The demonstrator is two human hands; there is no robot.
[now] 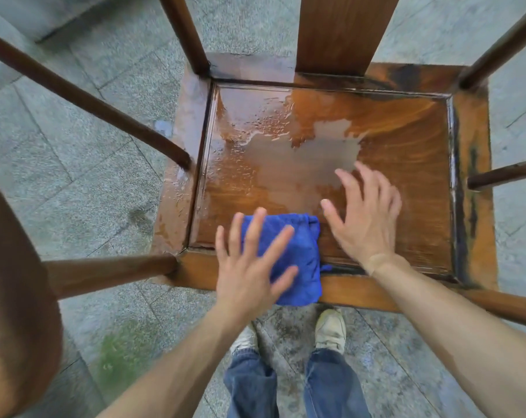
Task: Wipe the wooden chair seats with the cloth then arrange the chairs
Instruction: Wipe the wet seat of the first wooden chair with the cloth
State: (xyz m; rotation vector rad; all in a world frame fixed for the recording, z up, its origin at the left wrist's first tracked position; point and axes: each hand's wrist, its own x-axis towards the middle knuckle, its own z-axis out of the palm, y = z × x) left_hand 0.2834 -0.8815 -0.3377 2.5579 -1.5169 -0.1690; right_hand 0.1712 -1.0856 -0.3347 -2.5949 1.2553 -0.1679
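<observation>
The cloth (pixel 297 260) is laid on the near edge of the chair seat (pixel 406 176), left of centre. The left hand (pixel 249 267) is placed over the cloth; the right hand (pixel 364 218) is held just right of it. A puddle (pixel 300 158) lies behind both hands. Shoes (pixel 331 330) are seen on the floor (pixel 89 191) before the seat.

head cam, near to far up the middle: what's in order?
Jeans → shoes → seat's front rail → blue cloth → puddle on the seat → back slat.
</observation>
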